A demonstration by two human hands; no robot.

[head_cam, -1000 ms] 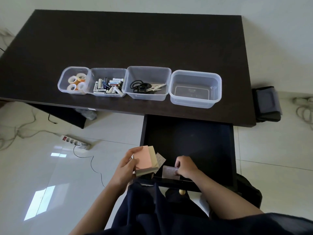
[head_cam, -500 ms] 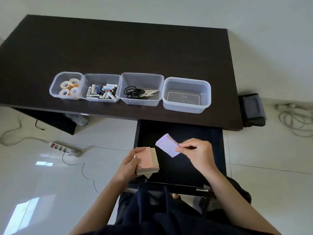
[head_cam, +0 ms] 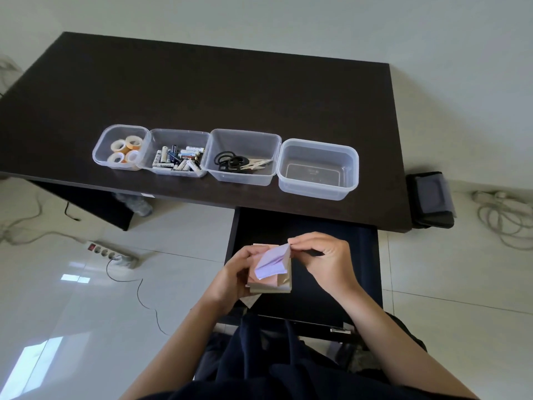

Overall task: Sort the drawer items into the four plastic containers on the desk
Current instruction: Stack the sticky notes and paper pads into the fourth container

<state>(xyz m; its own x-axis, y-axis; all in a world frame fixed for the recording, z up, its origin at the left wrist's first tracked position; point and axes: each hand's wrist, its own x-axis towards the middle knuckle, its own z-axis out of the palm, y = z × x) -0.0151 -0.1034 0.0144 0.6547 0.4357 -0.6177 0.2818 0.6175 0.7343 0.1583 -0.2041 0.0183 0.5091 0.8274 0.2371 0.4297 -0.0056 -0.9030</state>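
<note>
My left hand (head_cam: pixel 235 274) grips a stack of pink and cream sticky-note pads (head_cam: pixel 272 284) over the open dark drawer (head_cam: pixel 331 284). My right hand (head_cam: pixel 323 259) pinches a pale purple note sheet (head_cam: pixel 272 262) by its top edge and lays it on the stack. Four clear plastic containers stand in a row on the desk: one with tape rolls (head_cam: pixel 122 147), one with batteries (head_cam: pixel 178 158), one with scissors (head_cam: pixel 245 160), and an empty one (head_cam: pixel 317 170) at the right.
The dark desk (head_cam: pixel 202 90) fills the upper view. A power strip (head_cam: pixel 111 252) and cables lie on the tiled floor at left. A dark bag (head_cam: pixel 431 199) and a coiled cable (head_cam: pixel 507 215) sit on the floor at right.
My right hand picked the purple sheet out of the drawer, lifted it and brought it left onto the stack held by my left hand.
</note>
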